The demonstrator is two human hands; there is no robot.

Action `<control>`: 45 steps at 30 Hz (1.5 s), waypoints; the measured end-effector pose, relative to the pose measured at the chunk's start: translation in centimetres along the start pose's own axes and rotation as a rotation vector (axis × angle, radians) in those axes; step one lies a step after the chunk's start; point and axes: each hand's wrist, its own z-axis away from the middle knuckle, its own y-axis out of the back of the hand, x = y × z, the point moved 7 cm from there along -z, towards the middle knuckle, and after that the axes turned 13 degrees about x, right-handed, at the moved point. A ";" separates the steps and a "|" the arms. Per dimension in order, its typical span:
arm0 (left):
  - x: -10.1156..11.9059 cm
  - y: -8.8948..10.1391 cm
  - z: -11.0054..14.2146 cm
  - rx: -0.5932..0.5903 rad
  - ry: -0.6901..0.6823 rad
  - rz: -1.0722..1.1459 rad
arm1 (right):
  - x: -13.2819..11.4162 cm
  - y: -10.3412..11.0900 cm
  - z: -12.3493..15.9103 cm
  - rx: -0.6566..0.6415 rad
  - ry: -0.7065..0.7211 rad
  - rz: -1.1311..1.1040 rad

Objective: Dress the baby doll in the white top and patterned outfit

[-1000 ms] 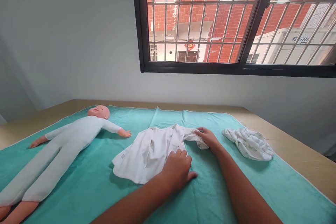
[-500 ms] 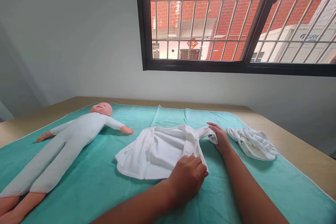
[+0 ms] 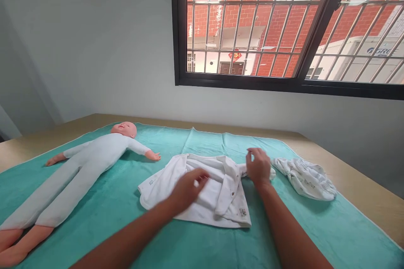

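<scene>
A small white baby shirt (image 3: 235,201) lies spread open on the green cloth, with snaps along its front edge and a small printed label near the lower right corner. Over the middle of the shirt hovers my left hand (image 3: 191,187), thumb and fingers apart and nothing between them. My right hand (image 3: 259,166) is raised just above the sleeve at the shirt's right, its fingers bent but apart and holding nothing. That hand hides part of the sleeve; the cuff end shows to its right.
A baby doll (image 3: 97,151) in a white body suit lies on its back at the left. Crumpled white printed clothing (image 3: 306,178) sits at the right. The green cloth (image 3: 176,248) covers much of the wooden table (image 3: 353,168), below a barred window (image 3: 252,82).
My left hand has let go of the shirt's right front edge and moved left and up. My right hand has come off the sleeve. The front panel now lies folded out to the right.
</scene>
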 end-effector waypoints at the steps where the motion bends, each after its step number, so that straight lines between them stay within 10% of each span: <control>1: -2.3 2.9 -0.5 0.097 0.043 -0.083 | -2.3 -1.0 0.7 -0.094 0.124 -0.013; 4: -10.0 12.2 -0.4 0.355 0.235 -0.441 | -8.6 -4.2 4.3 -0.386 0.335 -0.099; 8: -16.4 17.2 1.4 0.179 0.438 -0.670 | -14.3 -6.7 11.1 -0.685 0.476 -0.116; 15: -14.6 14.1 2.3 0.036 0.399 -0.609 | -16.5 -6.8 16.2 -0.800 0.566 -0.086; 22: -13.3 17.4 1.7 0.408 0.272 -0.719 | -18.3 -6.0 16.2 -0.777 0.740 -0.168; 29: -13.3 17.9 1.7 0.406 0.277 -0.860 | -18.1 -6.1 16.6 -0.822 0.693 -0.201; 38: -4.0 7.3 4.0 -0.201 -0.338 -0.399 | -17.4 -6.5 16.2 -0.789 0.642 -0.132; 45: -4.1 5.3 4.3 -0.209 -0.438 -0.565 | -17.1 -7.0 15.0 -0.748 0.527 -0.152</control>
